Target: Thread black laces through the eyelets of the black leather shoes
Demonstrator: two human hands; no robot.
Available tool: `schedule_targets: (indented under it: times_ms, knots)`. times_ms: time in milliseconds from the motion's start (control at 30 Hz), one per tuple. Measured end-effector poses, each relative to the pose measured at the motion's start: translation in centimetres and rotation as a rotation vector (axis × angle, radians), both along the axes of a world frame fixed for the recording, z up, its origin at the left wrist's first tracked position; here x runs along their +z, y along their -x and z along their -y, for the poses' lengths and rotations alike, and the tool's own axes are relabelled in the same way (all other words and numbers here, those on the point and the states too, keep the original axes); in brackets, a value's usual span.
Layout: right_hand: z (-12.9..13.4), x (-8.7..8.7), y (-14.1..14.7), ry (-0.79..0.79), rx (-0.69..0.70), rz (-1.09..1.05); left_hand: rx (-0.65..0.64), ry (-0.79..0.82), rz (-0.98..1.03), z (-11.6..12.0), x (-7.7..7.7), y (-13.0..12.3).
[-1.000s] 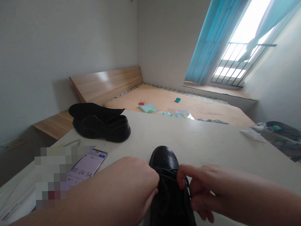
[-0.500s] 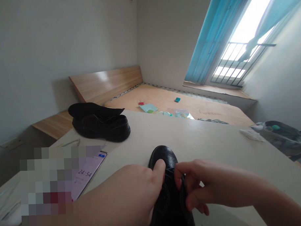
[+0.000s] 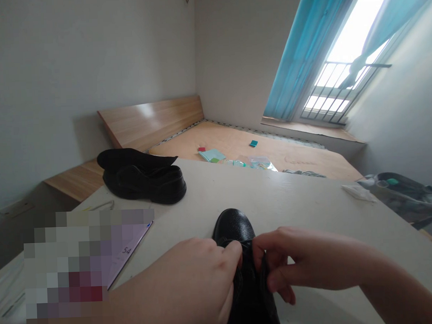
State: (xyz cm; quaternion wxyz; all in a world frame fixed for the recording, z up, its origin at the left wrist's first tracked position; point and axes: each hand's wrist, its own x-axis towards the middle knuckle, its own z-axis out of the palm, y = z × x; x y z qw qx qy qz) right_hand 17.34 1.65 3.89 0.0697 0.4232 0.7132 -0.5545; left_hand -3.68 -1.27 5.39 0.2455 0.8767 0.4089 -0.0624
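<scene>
A black leather shoe (image 3: 234,224) lies on the white table in front of me, its rounded toe pointing away. My left hand (image 3: 216,268) is closed on the left side of its opening, the thumb bent over the upper just behind the toe. On the opposite side, my right hand (image 3: 281,261) pinches the edge of the shoe's flap between thumb and fingers. Laces or straps between the hands are too dark to make out. A second black shoe (image 3: 146,183) stands farther back on the left, with a black insole (image 3: 136,158) lying across its top.
The white table (image 3: 302,197) carries a phone (image 3: 129,255), partly blurred out, at the left. A crumpled white wrapper (image 3: 358,193) lies near its right edge. Beyond is a bed (image 3: 301,161) with small packets and a plastic bag (image 3: 262,162). A dark bag (image 3: 408,198) sits at the right.
My left thumb has shifted slightly right and down along the shoe's upper. My right hand keeps nearly the same pinch on the flap. The view has moved a little.
</scene>
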Motion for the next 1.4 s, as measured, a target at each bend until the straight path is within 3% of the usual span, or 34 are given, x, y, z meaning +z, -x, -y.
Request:
schedule_targets:
  times_ms: [100, 200, 300, 400, 533, 733, 833, 967, 1100, 1200, 1300, 1400]
  knots:
    - [0.9, 0.9, 0.3, -0.164, 0.031, 0.076, 0.045, -0.026, -0.050, 0.0, 0.0, -0.2]
    - [2.6, 1.0, 1.1, -0.418, -0.023, 0.241, 0.017, -0.043, -0.136, 0.1, -0.1, -0.6]
    - [4.5, -0.1, 1.5, -0.688, -0.051, 0.341, -0.035, -0.144, -0.193, 0.6, -0.6, -0.8]
    - [5.7, -1.4, 1.3, -0.859, 0.004, 0.364, 0.013, -0.253, -0.132, 1.3, -1.1, -0.9]
    - [5.5, -1.5, 1.3, -0.898, 0.084, 0.400, 0.022, -0.212, -0.150, 1.3, -0.7, -0.8]
    - [4.6, -0.1, 2.5, -0.750, 0.151, 0.484, -0.007, -0.107, -0.139, 1.1, -0.2, -0.5]
    - [4.7, 0.0, 2.2, -0.865, 0.128, 0.404, 0.007, -0.174, -0.073, 1.0, -0.4, -0.2]
    - [4.7, 1.2, 1.5, -1.120, -0.047, 0.166, 0.040, -0.301, 0.254, 0.2, 0.5, 0.4]
    - [4.9, 2.7, 1.3, -1.020, -0.367, -0.156, 0.222, -0.256, 0.699, -0.4, 1.7, 1.1]
    - [5.3, 2.7, 1.8, -0.915, -0.580, -0.445, 0.291, -0.211, 0.931, -0.3, 1.9, 1.2]
    - [5.6, 2.1, 2.6, -0.827, -0.668, -0.630, 0.293, -0.105, 1.011, 0.0, 1.7, 0.9]
    - [5.6, 1.7, 3.2, -0.877, -0.710, -0.669, 0.337, -0.031, 0.970, -0.1, 1.5, 0.8]
